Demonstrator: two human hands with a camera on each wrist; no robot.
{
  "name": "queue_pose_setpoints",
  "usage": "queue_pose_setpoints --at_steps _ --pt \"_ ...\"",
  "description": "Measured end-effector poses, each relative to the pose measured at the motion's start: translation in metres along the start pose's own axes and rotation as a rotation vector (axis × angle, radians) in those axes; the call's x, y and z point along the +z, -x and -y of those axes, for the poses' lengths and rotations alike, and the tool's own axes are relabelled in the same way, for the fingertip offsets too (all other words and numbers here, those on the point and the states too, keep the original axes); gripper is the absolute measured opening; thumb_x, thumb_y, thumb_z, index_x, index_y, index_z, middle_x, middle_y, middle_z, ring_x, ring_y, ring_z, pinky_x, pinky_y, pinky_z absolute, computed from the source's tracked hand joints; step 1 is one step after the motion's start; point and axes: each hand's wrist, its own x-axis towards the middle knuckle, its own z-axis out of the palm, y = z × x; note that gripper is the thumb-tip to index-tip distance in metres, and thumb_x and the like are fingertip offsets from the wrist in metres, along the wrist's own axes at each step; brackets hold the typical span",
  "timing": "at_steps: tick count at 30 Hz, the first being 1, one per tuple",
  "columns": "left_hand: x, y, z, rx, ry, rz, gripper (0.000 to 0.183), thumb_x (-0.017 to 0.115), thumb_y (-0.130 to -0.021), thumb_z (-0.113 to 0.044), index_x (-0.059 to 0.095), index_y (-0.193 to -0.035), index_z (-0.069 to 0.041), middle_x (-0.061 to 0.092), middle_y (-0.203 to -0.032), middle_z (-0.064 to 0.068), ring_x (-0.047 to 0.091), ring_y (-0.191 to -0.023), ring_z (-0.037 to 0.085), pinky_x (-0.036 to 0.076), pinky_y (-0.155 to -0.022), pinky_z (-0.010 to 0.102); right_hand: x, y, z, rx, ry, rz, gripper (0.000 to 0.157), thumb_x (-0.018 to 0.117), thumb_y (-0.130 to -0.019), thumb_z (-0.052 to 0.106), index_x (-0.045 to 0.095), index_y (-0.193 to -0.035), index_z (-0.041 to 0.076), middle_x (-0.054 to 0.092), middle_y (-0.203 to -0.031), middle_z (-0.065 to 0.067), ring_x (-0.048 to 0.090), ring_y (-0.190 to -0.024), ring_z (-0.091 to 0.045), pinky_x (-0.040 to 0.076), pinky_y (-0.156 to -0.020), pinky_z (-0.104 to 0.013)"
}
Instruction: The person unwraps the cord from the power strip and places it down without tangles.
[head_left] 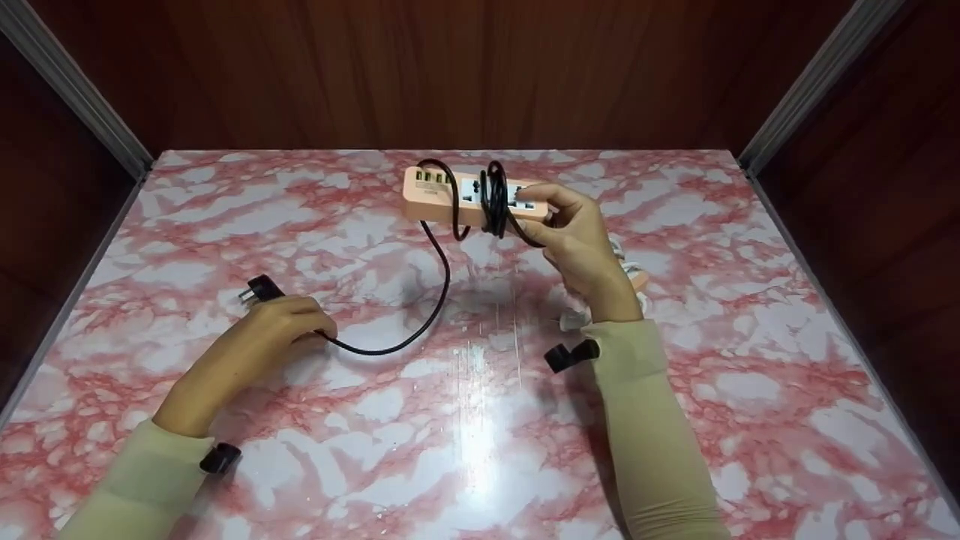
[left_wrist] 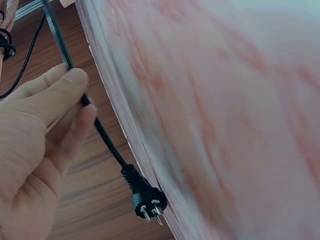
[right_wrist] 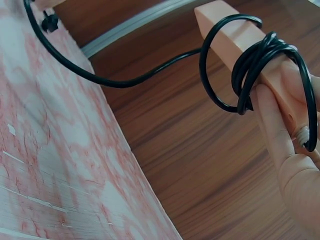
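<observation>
A peach power strip (head_left: 431, 196) with white sockets and several USB ports is held above the table by my right hand (head_left: 581, 244), which grips its right end between thumb and fingers. Its black cord (right_wrist: 260, 62) is wound several times round the strip's middle. From there a loose length sags across to my left hand (head_left: 274, 326), which pinches the cord a short way behind the plug. The black plug (left_wrist: 149, 201) dangles beyond the left fingers, its three metal pins bare.
Behind my right wrist lies another peach item (head_left: 638, 280) with a white cord (head_left: 628, 265), partly hidden. The table (head_left: 390, 465) has a red and white marbled top. Dark wood panels (head_left: 465, 75) enclose it at the back and both sides.
</observation>
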Motion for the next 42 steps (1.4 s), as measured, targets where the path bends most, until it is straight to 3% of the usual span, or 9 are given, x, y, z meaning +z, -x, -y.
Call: queue_pose_setpoints --at_steps 6,13,31,37,42 --pt "-0.001 0.000 -0.002 -0.065 0.001 0.110 0.025 0.085 -0.085 0.004 0.079 -0.093 -0.018 0.071 -0.095 -0.004 0.069 -0.088 0.012 0.059 -0.075 0.034 0.000 -0.001 -0.001 0.006 -0.003 0.006 0.030 0.075 -0.087 -0.016 0.079 -0.108 0.005 0.066 -0.122 -0.013 0.064 -0.088 -0.016 0.058 -0.074 -0.022" --pt "0.000 0.003 -0.005 -0.082 -0.050 0.152 0.020 0.086 -0.086 0.000 0.080 -0.091 -0.019 0.073 -0.094 -0.004 0.072 -0.086 0.013 0.060 -0.074 0.036 0.000 -0.002 -0.001 0.001 -0.004 0.009 0.031 0.075 -0.086 -0.017 0.079 -0.107 0.005 0.066 -0.121 -0.013 0.064 -0.090 -0.017 0.058 -0.075 -0.023" --pt "0.000 -0.005 -0.006 -0.105 -0.077 0.145 0.014 0.088 -0.087 -0.009 0.080 -0.097 -0.016 0.073 -0.097 -0.001 0.069 -0.092 0.020 0.058 -0.080 0.040 0.002 -0.001 0.000 0.010 -0.005 0.009 0.030 0.074 -0.087 -0.017 0.079 -0.108 0.004 0.066 -0.122 -0.014 0.065 -0.089 -0.017 0.059 -0.075 -0.024" --pt "0.001 -0.009 -0.007 -0.097 -0.080 0.121 0.016 0.089 -0.086 -0.009 0.080 -0.099 -0.014 0.074 -0.100 0.001 0.069 -0.097 0.024 0.057 -0.085 0.042 0.002 -0.002 0.000 0.008 -0.010 0.006 0.033 0.072 -0.086 -0.020 0.079 -0.107 0.004 0.066 -0.120 -0.015 0.065 -0.090 -0.018 0.059 -0.076 -0.023" --pt "0.003 -0.016 -0.012 -0.142 -0.057 0.052 0.020 0.090 -0.086 -0.011 0.080 -0.103 -0.011 0.076 -0.105 0.005 0.071 -0.104 0.029 0.058 -0.090 0.047 0.002 -0.002 -0.001 0.005 -0.019 0.003 0.035 0.070 -0.085 -0.022 0.079 -0.106 0.004 0.067 -0.118 -0.015 0.065 -0.089 -0.018 0.060 -0.075 -0.023"
